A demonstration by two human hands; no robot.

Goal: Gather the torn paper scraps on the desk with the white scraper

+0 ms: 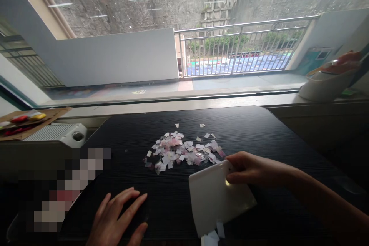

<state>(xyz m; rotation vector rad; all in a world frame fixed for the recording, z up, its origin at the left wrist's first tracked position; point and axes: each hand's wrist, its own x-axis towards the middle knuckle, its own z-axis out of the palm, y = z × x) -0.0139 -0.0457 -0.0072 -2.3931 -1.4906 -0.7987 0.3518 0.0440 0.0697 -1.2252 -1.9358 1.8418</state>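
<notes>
My right hand point(242, 168) grips the top edge of a white plastic tray-like piece point(213, 192), thumb on the near face and fingers behind. It is tilted over the dark table, and a few white paper scraps point(211, 236) show at its lower edge. Just beyond it lies a loose pile of small cut paper pieces point(173, 148), white and pinkish, some of them shiny. My left hand point(117, 217) rests low on the left, fingers spread and holding nothing, near or on the tabletop.
The black wood-grain table point(132, 130) reaches to a window sill point(173, 108). Left of it, cardboard point(54, 117) with colourful items lies by a white radiator point(57, 134). A white container point(319, 84) stands on the sill at right. The lower left is pixelated.
</notes>
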